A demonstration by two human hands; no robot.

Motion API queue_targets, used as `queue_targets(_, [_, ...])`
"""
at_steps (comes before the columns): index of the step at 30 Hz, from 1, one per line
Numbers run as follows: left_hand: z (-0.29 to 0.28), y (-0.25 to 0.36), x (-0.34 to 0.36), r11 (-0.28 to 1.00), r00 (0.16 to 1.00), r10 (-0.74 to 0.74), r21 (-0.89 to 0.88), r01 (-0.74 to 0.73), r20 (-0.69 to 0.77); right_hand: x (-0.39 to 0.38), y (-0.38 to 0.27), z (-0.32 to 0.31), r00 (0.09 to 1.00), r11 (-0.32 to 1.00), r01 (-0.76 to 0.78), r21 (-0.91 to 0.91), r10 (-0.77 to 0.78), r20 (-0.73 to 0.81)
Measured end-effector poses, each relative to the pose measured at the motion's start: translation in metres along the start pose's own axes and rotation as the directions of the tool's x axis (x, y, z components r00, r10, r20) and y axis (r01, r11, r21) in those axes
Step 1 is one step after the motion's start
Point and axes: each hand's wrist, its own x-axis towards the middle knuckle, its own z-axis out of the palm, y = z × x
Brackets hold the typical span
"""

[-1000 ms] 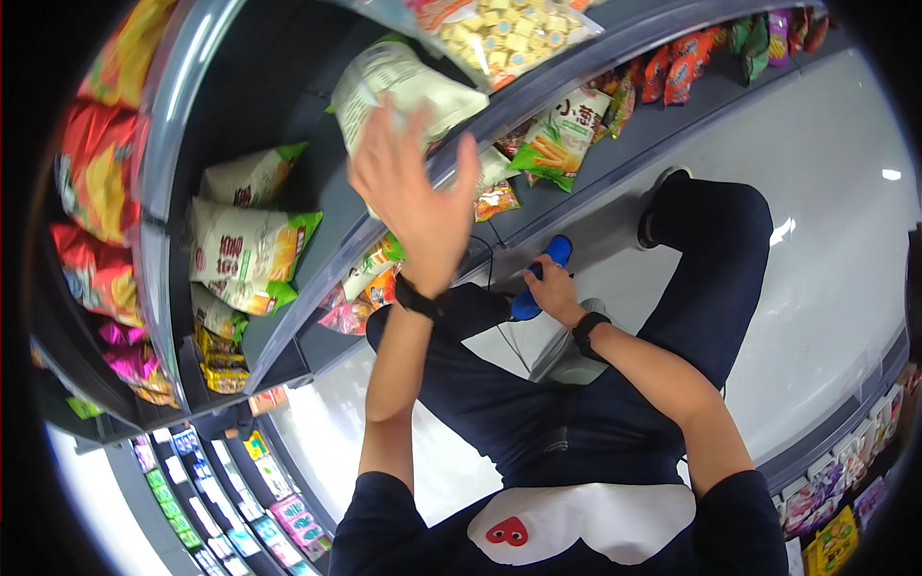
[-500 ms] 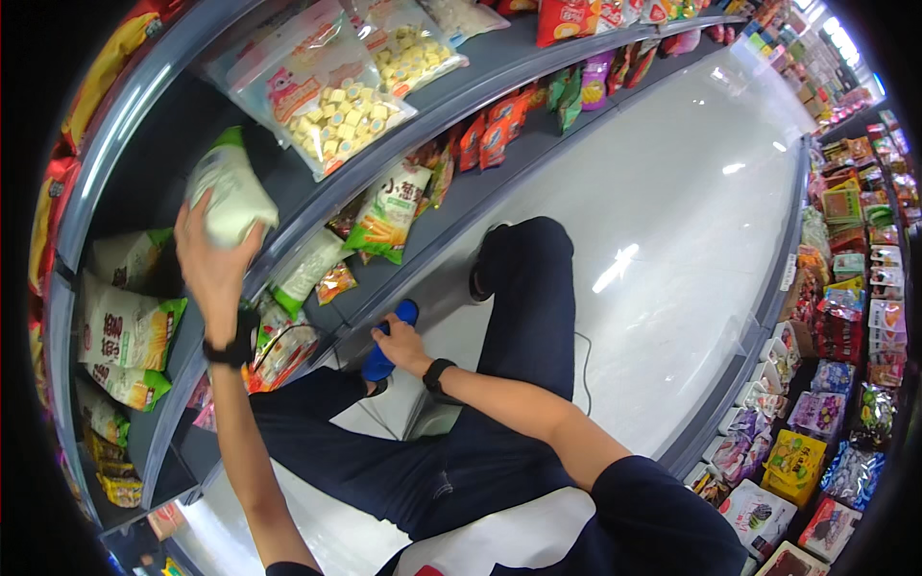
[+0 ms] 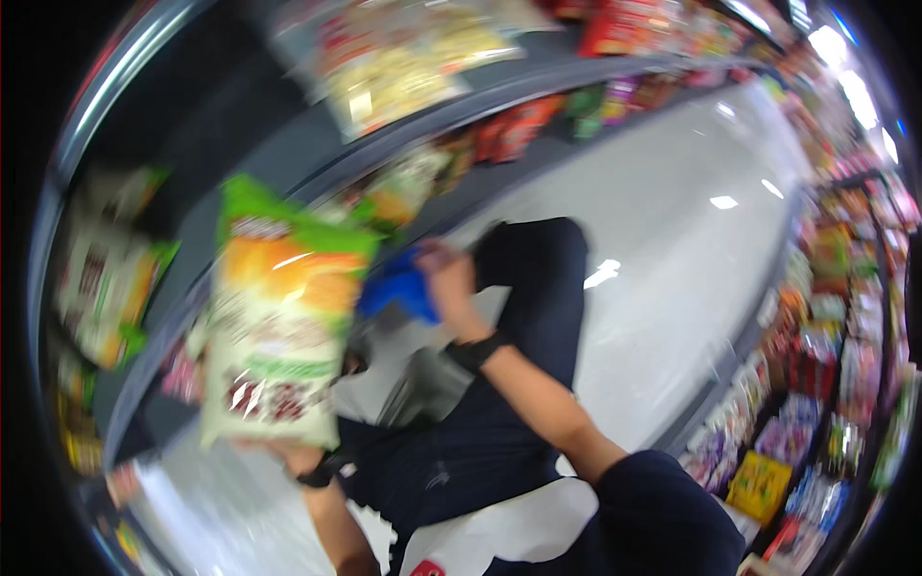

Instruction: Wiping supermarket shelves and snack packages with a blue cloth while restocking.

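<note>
My left hand (image 3: 283, 447) holds a large green-and-cream snack bag (image 3: 279, 322) up in front of me; most of its fingers are hidden behind the bag. My right hand (image 3: 444, 274), blurred by motion, is closed on a blue handheld object (image 3: 392, 288) just right of the bag, over my bent legs. Similar snack bags (image 3: 106, 293) lie on the grey shelf at the left, and clear bags of small pale pieces (image 3: 399, 72) sit on the upper shelf.
Curved shelf edges (image 3: 490, 96) run along the left and top, with more packets below. A long rack of colourful packets (image 3: 826, 298) runs down the right side. The pale floor (image 3: 677, 288) lies between, where I sit.
My left hand reached into the shelf and has brought a snack bag out and down, front panel now showing. My right hand has lifted the blue object toward it.
</note>
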Motion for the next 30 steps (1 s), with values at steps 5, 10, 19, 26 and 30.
queue_targets(5, [-0.047,-0.029,-0.015,0.926,0.969,-0.111,-0.33,0.181,0.221,0.007,-0.079,-0.064,0.952,0.981,0.158,0.113,-0.121,-0.282])
queue_targets(10, [-0.018,-0.038,-0.007,0.93,0.852,-0.282,0.093,0.356,-0.44,-0.037,-0.16,-0.071,0.96,0.89,0.27,0.369,-0.219,-0.175])
queue_targets(19, [-0.036,-0.055,-0.01,0.879,0.86,-0.453,0.043,0.475,-0.237,-0.082,-0.175,-0.046,0.903,0.915,0.382,0.13,-0.4,0.16])
queue_targets(26, [-0.034,-0.067,-0.012,0.873,0.862,-0.469,0.045,0.485,-0.195,-0.077,-0.132,-0.021,0.878,0.94,0.316,0.13,-0.341,0.336])
queue_targets(30, [-0.038,-0.069,-0.011,0.878,0.862,-0.459,0.037,0.477,-0.215,-0.076,-0.121,-0.017,0.899,0.953,0.271,0.139,-0.302,0.318])
